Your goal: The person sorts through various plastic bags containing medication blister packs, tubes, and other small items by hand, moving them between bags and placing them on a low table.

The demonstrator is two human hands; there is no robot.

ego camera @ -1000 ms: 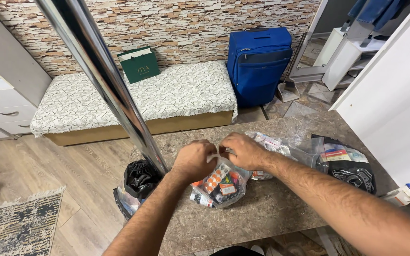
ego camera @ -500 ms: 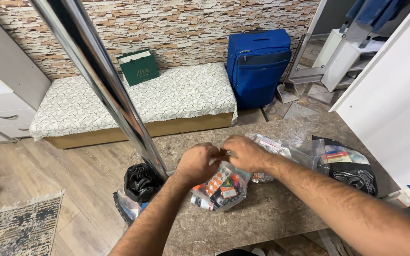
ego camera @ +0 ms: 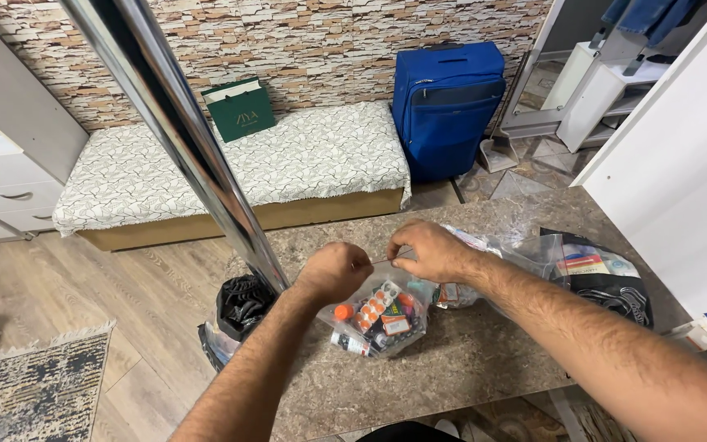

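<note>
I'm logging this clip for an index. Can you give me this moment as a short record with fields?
Left hand: pinches the top edge of the clear plastic bag of blister packs and small bottles.
Right hand: pinches the same edge, apart from the left.
Surface: brown marbled stone countertop.
Beside it: second clear plastic bag, black printed bag.
Background: blue fabric suitcase, green paper gift bag on a covered bench.
</note>
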